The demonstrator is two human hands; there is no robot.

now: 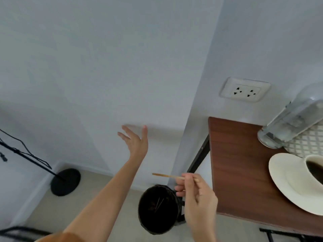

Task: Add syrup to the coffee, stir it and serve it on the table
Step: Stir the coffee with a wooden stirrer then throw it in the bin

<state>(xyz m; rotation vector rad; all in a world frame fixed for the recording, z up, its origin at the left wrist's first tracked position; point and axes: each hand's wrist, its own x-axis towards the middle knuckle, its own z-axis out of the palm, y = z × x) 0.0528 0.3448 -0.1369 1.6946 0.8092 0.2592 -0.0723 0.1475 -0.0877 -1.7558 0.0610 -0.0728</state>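
A white cup of dark coffee stands on a white saucer at the right edge of the view, on a brown wooden table. My right hand pinches a thin wooden stir stick, held level to the left of the table and above a black bin on the floor. The left hand is raised in front of the wall, fingers spread, holding nothing. No syrup container is in view.
A clear glass jar stands on a patterned mat at the table's back right. A wall socket sits above the table. A black stand with a round base is on the floor at left. Thin sticks lie inside the bin.
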